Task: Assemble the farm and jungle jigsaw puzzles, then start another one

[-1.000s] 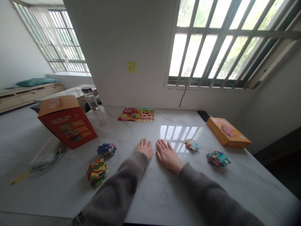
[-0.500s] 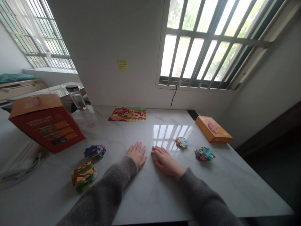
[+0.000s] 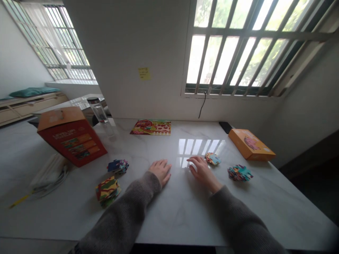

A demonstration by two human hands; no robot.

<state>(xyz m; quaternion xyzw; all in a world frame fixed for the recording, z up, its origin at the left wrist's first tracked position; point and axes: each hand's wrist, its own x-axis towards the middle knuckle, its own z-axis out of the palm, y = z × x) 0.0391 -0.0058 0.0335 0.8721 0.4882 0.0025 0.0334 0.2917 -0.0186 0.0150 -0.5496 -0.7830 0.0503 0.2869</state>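
Observation:
My left hand (image 3: 160,171) lies palm down on the white marbled table (image 3: 174,215), fingers stretched out and holding nothing. Raised a little over the tabletop, my right hand (image 3: 202,172) has its fingers bent but apart, with nothing in them. Just beyond it is a small pile of pale puzzle pieces (image 3: 213,158); a larger teal and red pile of puzzle pieces (image 3: 240,173) lies farther right. To the left of my left hand are a purple and blue stack of puzzle pieces (image 3: 118,166) and a yellow, red and green stack (image 3: 108,190).
A red puzzle box (image 3: 74,137) stands at the left, near a glass bottle (image 3: 98,111) and a white power strip with cable (image 3: 50,173). A farm picture sheet (image 3: 150,127) lies by the wall. At right are an orange box (image 3: 251,144) and a black phone-like object (image 3: 225,127).
My right hand has lifted from the table and moved right, towards the pale pile. My left hand stays flat. The whole view has shifted slightly as the head turned left.

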